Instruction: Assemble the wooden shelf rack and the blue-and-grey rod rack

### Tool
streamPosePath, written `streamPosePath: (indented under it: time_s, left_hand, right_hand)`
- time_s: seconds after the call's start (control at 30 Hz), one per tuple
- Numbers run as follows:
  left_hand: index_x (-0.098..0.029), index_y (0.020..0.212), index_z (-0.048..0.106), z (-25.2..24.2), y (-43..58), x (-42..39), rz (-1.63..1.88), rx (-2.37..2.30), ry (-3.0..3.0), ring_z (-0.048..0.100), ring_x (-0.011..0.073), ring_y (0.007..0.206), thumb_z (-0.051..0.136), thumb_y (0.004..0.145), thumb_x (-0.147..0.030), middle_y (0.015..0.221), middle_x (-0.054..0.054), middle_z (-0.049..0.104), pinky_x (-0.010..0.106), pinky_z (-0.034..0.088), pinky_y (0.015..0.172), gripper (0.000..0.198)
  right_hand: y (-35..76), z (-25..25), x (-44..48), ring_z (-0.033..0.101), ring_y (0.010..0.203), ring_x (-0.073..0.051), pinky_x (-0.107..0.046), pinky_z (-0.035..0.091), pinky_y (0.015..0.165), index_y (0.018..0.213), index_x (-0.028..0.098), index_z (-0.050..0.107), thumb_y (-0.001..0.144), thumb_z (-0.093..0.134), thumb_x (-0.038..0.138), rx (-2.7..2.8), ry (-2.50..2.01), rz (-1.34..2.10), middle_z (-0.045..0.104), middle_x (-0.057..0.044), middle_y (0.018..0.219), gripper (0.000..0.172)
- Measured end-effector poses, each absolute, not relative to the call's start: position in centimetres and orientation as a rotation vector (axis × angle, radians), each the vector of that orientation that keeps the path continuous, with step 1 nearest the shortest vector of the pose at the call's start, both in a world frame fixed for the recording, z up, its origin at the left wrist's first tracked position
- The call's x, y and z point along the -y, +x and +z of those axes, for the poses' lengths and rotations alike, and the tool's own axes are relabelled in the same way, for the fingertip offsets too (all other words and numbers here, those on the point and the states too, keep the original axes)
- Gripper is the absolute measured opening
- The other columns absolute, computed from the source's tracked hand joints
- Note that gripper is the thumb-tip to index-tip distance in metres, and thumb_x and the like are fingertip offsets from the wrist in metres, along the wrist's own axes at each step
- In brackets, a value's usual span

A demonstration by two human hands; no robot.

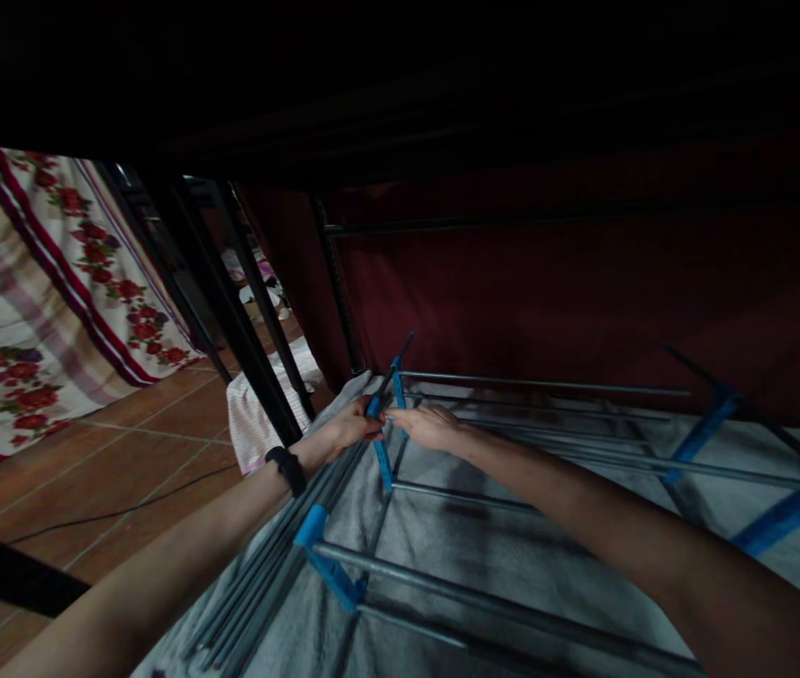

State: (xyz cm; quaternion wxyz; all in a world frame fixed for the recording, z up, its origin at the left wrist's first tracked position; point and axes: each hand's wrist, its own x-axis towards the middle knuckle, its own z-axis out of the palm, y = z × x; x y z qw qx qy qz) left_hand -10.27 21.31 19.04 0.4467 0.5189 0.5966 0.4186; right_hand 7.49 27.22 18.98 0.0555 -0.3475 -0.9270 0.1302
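A frame of grey metal tubes and blue plastic connectors lies on a grey blanket (485,556). My left hand (347,428), with a black band on its wrist, is closed around a blue connector (383,461) at the frame's far left part. From the other side my right hand (432,426) meets it, fingers pinched together at the same connector. Whether a tube end is between those fingertips is hidden. Closer to me, another blue connector (333,570) holds a grey tube (499,598). Beside it, under my left forearm, lies a bundle of loose grey tubes (259,574).
More blue connectors (788,513) join tubes at the right. A dark metal post (231,311) stands at the left, and a dark red cloth (548,292) hangs behind. Beyond the post are a tiled floor (138,461), a black cable (132,507) and a flowered curtain (82,292).
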Motion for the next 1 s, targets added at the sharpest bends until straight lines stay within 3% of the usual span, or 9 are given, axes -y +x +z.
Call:
streamPosePath:
  time_s: [0.2,0.47,0.73,1.0]
  left_hand:
    - [-0.015,0.104,0.062,19.4,-9.2,-21.4,0.996,-1.471,1.345,0.061,0.0201,0.084,0.066,0.057,-0.014,0.086,0.002,0.062,0.033,0.056,0.073,0.047]
    - [-0.014,0.102,0.062,19.4,-9.1,-21.0,0.987,-1.453,1.355,0.059,0.0156,0.072,0.065,0.054,-0.011,0.077,-0.001,0.06,0.026,0.053,0.065,0.048]
    - [-0.015,0.092,0.059,20.2,-8.4,-20.3,0.983,-1.456,1.349,0.057,0.0143,0.067,0.064,0.055,-0.011,0.075,-0.001,0.058,0.027,0.052,0.064,0.037]
    - [-0.015,0.087,0.058,20.2,-8.5,-20.5,0.981,-1.44,1.422,0.056,0.0161,0.077,0.061,0.053,-0.008,0.08,0.0,0.057,0.026,0.052,0.068,0.035]
  right_hand:
    - [7.3,20.0,-27.6,0.068,0.101,-0.025,-0.033,0.05,0.078,0.119,0.024,0.061,0.102,0.029,0.041,2.861,-0.972,0.333,0.071,-0.009,0.114,0.039]
    - [7.7,18.8,-26.2,0.07,0.097,-0.027,-0.035,0.052,0.078,0.116,0.019,0.059,0.104,0.028,0.039,2.871,-0.933,0.126,0.073,-0.014,0.104,0.039]
    - [7.8,19.4,-25.5,0.071,0.097,-0.029,-0.038,0.054,0.078,0.117,0.018,0.059,0.103,0.031,0.038,2.874,-0.935,0.189,0.074,-0.015,0.102,0.037]
    - [7.6,18.7,-26.1,0.071,0.101,-0.03,-0.039,0.054,0.079,0.121,0.019,0.058,0.102,0.031,0.039,2.859,-0.933,0.283,0.073,-0.016,0.106,0.038]
